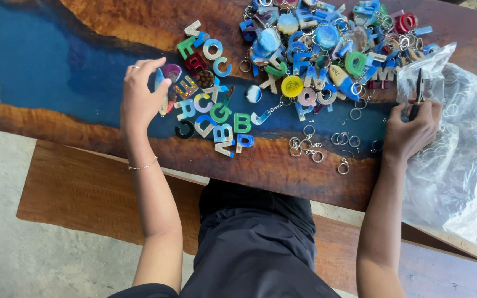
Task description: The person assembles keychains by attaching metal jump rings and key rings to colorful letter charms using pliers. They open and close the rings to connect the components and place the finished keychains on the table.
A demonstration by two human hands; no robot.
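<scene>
Your left hand pinches a pale drop-shaped resin piece between thumb and fingertips, at the left edge of the loose coloured letters on the wood-and-blue-resin table. Your right hand is closed around dark pliers, pressed against the clear plastic bag. Metal key rings lie between your hands, below the heaped keychains.

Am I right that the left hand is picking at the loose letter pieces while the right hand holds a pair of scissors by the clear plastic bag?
Not quite. In the head view the right hand grips small dark-handled pliers, not scissors, beside the clear plastic bag. The rest stands: the left hand has its fingers on the loose letter pieces.
</scene>
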